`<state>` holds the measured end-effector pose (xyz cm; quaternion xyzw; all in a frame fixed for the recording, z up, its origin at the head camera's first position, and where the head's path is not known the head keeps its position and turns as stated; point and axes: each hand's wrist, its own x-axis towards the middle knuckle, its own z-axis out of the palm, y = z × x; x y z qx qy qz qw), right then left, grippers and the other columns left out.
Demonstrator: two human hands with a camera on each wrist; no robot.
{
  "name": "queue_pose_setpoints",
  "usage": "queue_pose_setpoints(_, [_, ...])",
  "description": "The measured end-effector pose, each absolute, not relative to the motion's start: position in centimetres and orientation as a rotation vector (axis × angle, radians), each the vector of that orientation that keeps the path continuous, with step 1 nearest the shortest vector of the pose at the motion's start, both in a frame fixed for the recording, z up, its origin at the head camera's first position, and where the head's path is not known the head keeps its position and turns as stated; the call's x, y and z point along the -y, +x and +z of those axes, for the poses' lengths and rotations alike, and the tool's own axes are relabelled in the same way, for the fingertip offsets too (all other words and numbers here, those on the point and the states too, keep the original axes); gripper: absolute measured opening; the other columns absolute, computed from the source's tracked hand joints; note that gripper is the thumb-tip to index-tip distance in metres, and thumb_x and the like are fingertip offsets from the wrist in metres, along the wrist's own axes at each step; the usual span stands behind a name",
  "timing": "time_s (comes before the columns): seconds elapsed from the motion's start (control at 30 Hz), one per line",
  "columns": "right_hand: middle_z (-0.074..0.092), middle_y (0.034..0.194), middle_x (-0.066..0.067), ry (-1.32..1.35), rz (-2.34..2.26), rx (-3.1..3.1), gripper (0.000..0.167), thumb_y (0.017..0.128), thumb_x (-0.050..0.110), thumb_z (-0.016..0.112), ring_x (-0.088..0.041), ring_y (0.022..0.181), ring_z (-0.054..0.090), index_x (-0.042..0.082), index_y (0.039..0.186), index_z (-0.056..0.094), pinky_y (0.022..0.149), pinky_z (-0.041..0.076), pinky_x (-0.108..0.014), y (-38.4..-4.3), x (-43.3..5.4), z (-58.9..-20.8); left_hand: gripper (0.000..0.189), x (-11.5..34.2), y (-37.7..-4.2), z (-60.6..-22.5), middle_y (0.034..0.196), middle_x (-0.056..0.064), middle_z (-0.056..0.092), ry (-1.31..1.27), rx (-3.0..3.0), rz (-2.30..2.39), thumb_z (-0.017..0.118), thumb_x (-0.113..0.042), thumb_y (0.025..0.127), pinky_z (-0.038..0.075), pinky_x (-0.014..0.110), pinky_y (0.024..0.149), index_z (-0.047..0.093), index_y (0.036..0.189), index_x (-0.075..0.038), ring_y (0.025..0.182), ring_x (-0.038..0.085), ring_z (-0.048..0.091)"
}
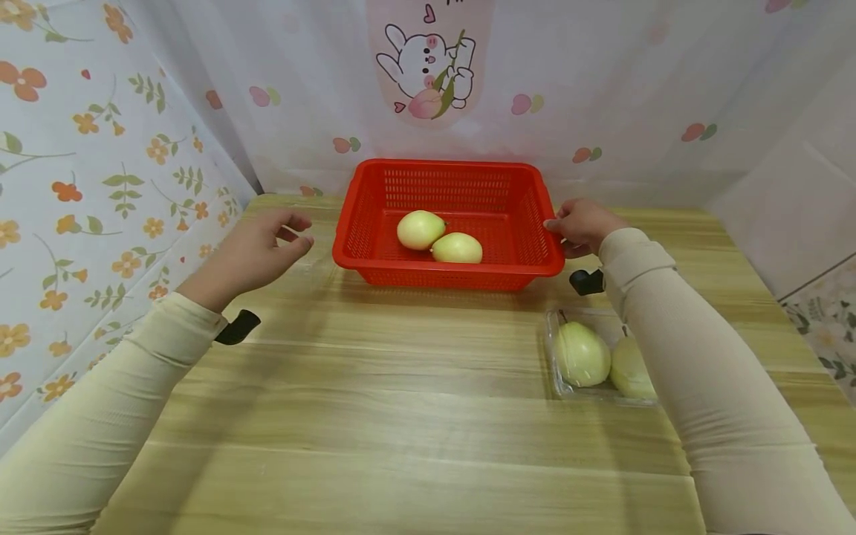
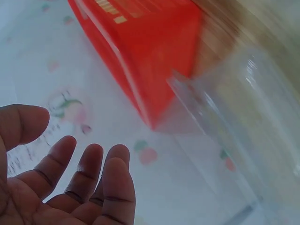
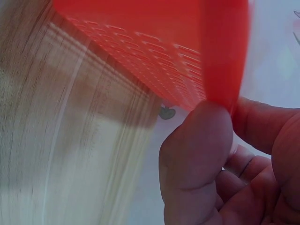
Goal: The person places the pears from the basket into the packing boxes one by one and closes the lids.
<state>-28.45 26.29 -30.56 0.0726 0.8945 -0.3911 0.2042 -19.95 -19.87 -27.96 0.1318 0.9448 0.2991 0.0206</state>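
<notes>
A red plastic basket (image 1: 448,270) with slotted walls stands at the back of the table, holding two pale yellow-green pears (image 1: 419,229). My right hand (image 1: 583,225) pinches the basket's right rim between thumb and forefinger; the right wrist view shows this grip on the red rim (image 3: 225,51) up close. Left of the basket, my left hand (image 1: 266,249) hovers apart from it with loosely bent fingers and nothing in them. In the left wrist view, a clear plastic piece (image 2: 262,122) appears beside the basket's corner (image 2: 159,89), blurred; its full shape cannot be told.
A clear plastic box (image 1: 556,364) with two more pears (image 1: 583,355) lies at the right, partly hidden under my right forearm. Behind the wooden table (image 1: 401,446) hangs a printed curtain (image 1: 301,89), and a floral cloth (image 1: 100,186) borders the left side.
</notes>
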Motion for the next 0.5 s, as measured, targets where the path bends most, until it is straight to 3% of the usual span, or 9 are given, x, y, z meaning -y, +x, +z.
queue_pose_setpoints(0.23, [0.063,0.092,-0.012,0.199,-1.111,-2.482,0.021,0.103,0.019,0.052,-0.02,0.07,0.066,-0.001,0.104,0.046,0.072,0.059,-0.038,-28.4,-26.4,-30.5,0.05,23.8,-20.3,-27.9,0.133,0.02,0.055,0.234,-2.928,0.918,0.049,-0.041,0.101,0.047,0.055,0.087,0.054,0.133,-0.003,0.119,0.038,0.055])
queue_pose_setpoints(0.5, [0.064,0.093,-0.013,0.215,-1.123,-2.472,0.022,0.103,0.02,0.053,-0.021,0.07,0.066,-0.001,0.106,0.047,0.068,0.059,-0.035,-28.5,-26.4,-30.6,0.058,27.0,-21.1,-27.8,0.141,0.024,0.048,0.107,-2.903,0.925,0.045,-0.047,0.101,0.045,0.054,0.086,0.048,0.138,-0.003,0.121,0.041,0.051])
